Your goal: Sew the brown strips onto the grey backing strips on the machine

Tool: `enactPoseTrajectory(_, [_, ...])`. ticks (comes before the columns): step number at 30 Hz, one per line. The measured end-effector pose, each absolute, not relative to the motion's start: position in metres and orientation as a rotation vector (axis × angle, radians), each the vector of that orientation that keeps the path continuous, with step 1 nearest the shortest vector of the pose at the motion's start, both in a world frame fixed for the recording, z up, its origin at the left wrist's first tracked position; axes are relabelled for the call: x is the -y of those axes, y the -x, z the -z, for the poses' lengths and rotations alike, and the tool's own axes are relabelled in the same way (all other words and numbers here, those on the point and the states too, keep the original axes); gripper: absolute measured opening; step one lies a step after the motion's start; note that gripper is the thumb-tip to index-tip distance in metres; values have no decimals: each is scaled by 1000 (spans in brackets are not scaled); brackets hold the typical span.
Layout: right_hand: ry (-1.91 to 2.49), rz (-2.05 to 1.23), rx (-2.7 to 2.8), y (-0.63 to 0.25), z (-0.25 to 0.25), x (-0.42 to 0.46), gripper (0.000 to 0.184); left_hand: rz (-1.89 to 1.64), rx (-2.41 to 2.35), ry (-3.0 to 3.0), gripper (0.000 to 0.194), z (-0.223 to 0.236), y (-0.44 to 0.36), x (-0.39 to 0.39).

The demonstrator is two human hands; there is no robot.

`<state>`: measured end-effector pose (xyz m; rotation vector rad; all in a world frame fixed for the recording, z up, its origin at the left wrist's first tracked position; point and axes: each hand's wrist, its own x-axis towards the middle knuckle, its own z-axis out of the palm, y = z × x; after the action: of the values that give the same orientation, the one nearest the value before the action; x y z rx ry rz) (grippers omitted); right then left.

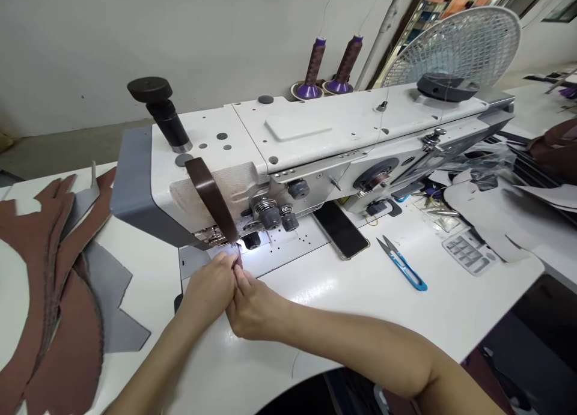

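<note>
A white sewing machine point(306, 127) fills the middle of the view, its lamp lighting the needle area. Close to the presser foot, my left hand point(211, 283) is closed on a small fabric piece point(238, 260), grey with some reddish brown. My right hand point(252, 304) pinches the near edge of this same piece, touching the left one. Most of the piece is hidden under my fingers and the machine head. A brown curved strip point(211, 199) hangs from the machine's front, just above the hands.
Brown cut pieces point(67, 331) and a grey piece point(112, 289) lie at left. A phone point(342, 230) and blue thread snips point(401, 263) rest right of the needle area. Behind stand two thread cones point(314, 66) and a fan point(455, 48). Pale cut pieces point(487, 217) lie at right.
</note>
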<state>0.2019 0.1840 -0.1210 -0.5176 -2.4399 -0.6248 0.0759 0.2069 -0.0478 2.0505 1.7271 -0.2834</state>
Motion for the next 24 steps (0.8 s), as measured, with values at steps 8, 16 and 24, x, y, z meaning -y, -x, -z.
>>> enactPoseTrajectory(8, [532, 631, 2425, -202, 119, -187, 27, 277, -1700, -2081, 35, 51, -74, -210])
enactPoseTrajectory(16, [536, 671, 2447, -204, 118, -196, 28, 222, -1715, -2055, 41, 60, -69, -209])
enactPoseTrajectory(24, [646, 642, 2413, -204, 116, -174, 29, 242, -1753, -2059, 31, 53, -77, -208])
